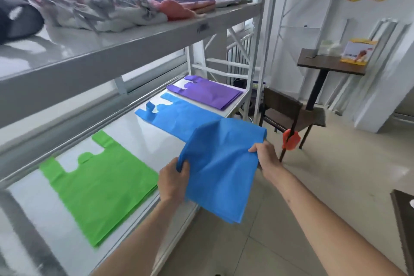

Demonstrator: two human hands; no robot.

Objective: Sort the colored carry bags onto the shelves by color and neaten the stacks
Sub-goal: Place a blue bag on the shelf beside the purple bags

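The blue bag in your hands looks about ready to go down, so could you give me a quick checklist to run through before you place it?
1. Both hands grip the held blue bag, left hand and right hand: ok.
2. Matching blue stack on the lower shelf identified: ok.
3. Held bag flat and unfolded: not ok, it hangs creased.
4. Handles facing the same way as the stack's: cannot tell.
5. Green stack and purple stack lie apart from blue: ok.
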